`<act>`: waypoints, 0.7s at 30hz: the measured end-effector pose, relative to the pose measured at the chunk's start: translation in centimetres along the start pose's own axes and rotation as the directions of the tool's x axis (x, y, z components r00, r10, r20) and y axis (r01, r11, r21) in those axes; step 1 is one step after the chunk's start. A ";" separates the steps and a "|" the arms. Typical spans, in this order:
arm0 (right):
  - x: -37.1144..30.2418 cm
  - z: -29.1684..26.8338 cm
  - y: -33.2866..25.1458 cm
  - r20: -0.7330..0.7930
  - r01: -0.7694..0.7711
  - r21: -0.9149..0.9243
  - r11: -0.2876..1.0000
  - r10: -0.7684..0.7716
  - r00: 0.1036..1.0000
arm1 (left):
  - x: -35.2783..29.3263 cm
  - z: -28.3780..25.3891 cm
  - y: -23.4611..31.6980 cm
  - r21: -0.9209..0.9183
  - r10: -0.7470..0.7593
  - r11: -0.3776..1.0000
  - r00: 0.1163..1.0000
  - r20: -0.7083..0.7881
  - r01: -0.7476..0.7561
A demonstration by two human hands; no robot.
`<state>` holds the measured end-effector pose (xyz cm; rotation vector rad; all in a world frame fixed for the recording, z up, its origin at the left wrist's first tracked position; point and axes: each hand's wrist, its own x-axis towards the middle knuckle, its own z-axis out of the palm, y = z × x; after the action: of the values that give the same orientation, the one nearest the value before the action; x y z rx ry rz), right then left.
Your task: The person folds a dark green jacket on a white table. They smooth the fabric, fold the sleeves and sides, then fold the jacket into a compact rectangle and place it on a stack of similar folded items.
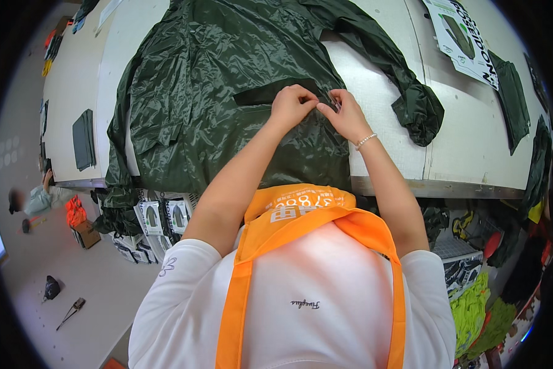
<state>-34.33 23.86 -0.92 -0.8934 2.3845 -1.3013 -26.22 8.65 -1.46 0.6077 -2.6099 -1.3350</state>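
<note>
A dark green, shiny rain jacket [221,55] lies spread over the pale work table, its sleeve [384,58] stretched out to the right. My left hand [292,107] is closed in a pinch at the right end of the jacket's darker pocket flap [258,93]. What its fingertips hold is too small to make out. Close beside it, my right hand [349,117] is closed too, with the thumb reaching toward the left fingertips. Something small and shiny shows between its fingers, its kind unclear. A beaded bracelet [366,141] circles the right wrist.
Folded dark green garments lie on the table at the left [84,140] and right [509,98], the latter beside printed sheets [458,37]. Packaged goods [164,215] sit below the table's metal front edge [442,189]. Another person [36,197] is at the far left, near a cardboard box [86,234].
</note>
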 end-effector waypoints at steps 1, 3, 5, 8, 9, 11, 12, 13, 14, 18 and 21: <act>-0.3 -0.4 -0.1 0.044 -0.025 -0.030 0.999 0.026 0.999 | 0.1 -0.4 0.0 -0.107 -0.064 0.992 0.997 0.031 0.067; -0.6 -1.4 -0.5 0.131 -0.071 -0.093 0.993 0.083 0.988 | 0.0 -0.7 -0.1 -0.160 -0.094 0.982 0.993 0.064 0.103; -0.6 -2.1 -1.1 0.201 -0.027 -0.178 0.984 0.063 0.978 | 0.2 -0.8 -0.3 -0.190 -0.118 0.973 0.989 0.095 0.134; -0.6 -2.1 -1.5 0.246 0.036 -0.256 0.966 0.029 0.969 | 0.2 -0.6 -0.5 -0.202 -0.130 0.968 0.986 0.108 0.150; -0.5 -2.0 -1.7 0.252 0.056 -0.274 0.960 0.015 0.967 | 0.3 -0.6 -0.5 -0.205 -0.139 0.966 0.984 0.112 0.160; -0.6 -1.7 -1.8 0.235 0.099 -0.283 0.954 -0.032 0.972 | 0.3 -0.6 -0.3 -0.208 -0.149 0.963 0.982 0.119 0.171; -0.5 -1.6 -1.8 0.226 0.121 -0.287 0.950 -0.056 0.972 | 0.3 -0.6 -0.2 -0.210 -0.154 0.962 0.981 0.122 0.177; -0.5 -1.5 -1.8 0.228 0.118 -0.296 0.948 -0.050 0.972 | 0.3 -0.6 -0.2 -0.212 -0.152 0.961 0.981 0.123 0.176; -0.4 -1.3 -1.6 0.231 0.115 -0.305 0.945 -0.044 0.972 | 0.3 -0.6 -0.2 -0.214 -0.151 0.961 0.981 0.122 0.175; -0.2 -1.2 -1.8 0.241 0.096 -0.319 0.943 -0.018 0.970 | 0.3 -0.6 -0.2 -0.214 -0.161 0.959 0.980 0.118 0.183; -0.1 -1.0 -1.8 0.236 0.078 -0.287 0.955 -0.009 0.972 | 0.3 -0.5 -0.2 -0.202 -0.165 0.962 0.981 0.104 0.184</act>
<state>-34.11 23.90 1.12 -1.1185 2.4160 -0.8100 -26.28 8.04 -1.38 0.7766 -2.4805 -1.7007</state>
